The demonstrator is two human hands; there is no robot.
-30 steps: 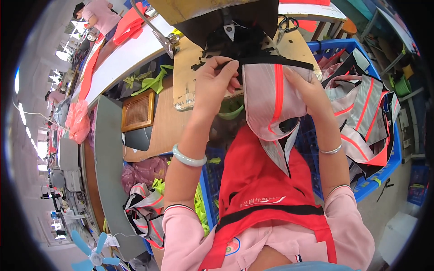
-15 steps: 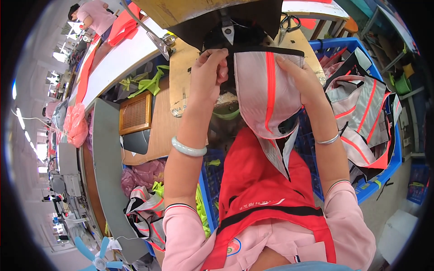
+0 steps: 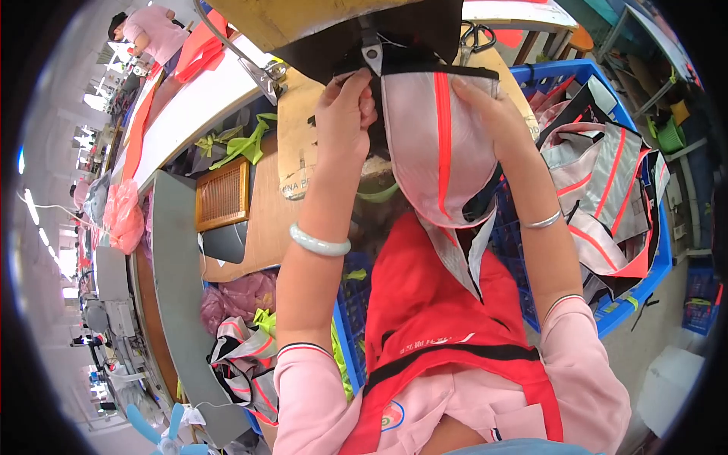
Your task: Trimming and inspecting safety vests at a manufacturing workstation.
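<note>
A grey fabric piece (image 3: pixel 413 144) with a bright red-orange stripe and black edging along its top hangs below the sewing machine's metal tip (image 3: pixel 371 54). My right hand (image 3: pixel 491 114) grips its upper right part, thumb on the front near the edging. At the upper left corner of the fabric, my left hand (image 3: pixel 346 110) is closed in a pinch just under the metal tip; what lies between those fingertips is hidden. The fabric's lower end folds into a point above my red apron (image 3: pixel 440 303).
On the right, a blue crate (image 3: pixel 660 262) holds similar grey pieces (image 3: pixel 599 189). Black scissors (image 3: pixel 478 38) lie on the worktop (image 3: pixel 296 144). More striped pieces (image 3: pixel 243 356) are heaped at lower left, below a wooden-framed panel (image 3: pixel 222 195). A co-worker (image 3: pixel 152 34) stands at far upper left.
Both hands and the fabric have shifted slightly up and left in the picture, along with much of the scene. The black edging now sits closer to the metal tip. The grip looks the same.
</note>
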